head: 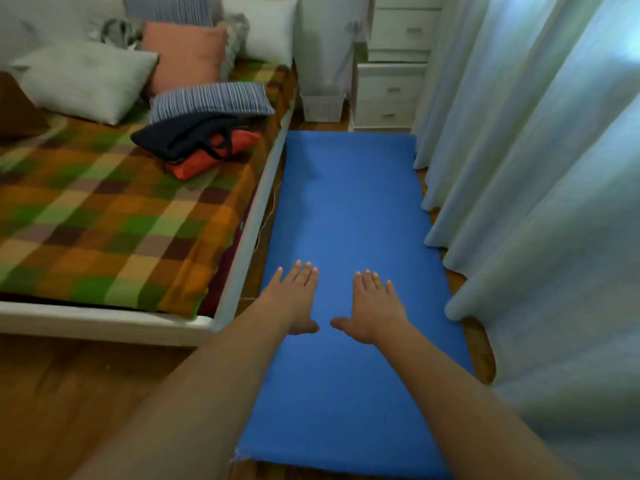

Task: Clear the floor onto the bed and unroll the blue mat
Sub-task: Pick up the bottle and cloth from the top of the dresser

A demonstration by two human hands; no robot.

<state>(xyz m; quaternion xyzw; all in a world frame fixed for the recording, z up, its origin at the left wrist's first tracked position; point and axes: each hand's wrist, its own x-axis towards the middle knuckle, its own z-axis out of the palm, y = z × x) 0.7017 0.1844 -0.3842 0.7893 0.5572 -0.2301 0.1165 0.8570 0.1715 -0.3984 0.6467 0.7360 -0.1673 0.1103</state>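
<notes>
Both hands, the left hand (297, 299) and right hand (372, 308), are open and flat, holding nothing, over the blue mat (349, 216), which lies flat on the floor (69, 393) beside the bed (104, 202) and looks soft, light and bendy, best held by its edge.

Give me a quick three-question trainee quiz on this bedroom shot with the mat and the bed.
1. True or false: the blue mat lies unrolled and flat on the wooden floor.
2. Multiple choice: what lies on the red bag on the bed? A) a dark garment B) a white pillow C) a book
3. Fill in: the left hand and right hand are both ____, palms down over the mat.

Key: 1 true; 2 A; 3 open
</notes>
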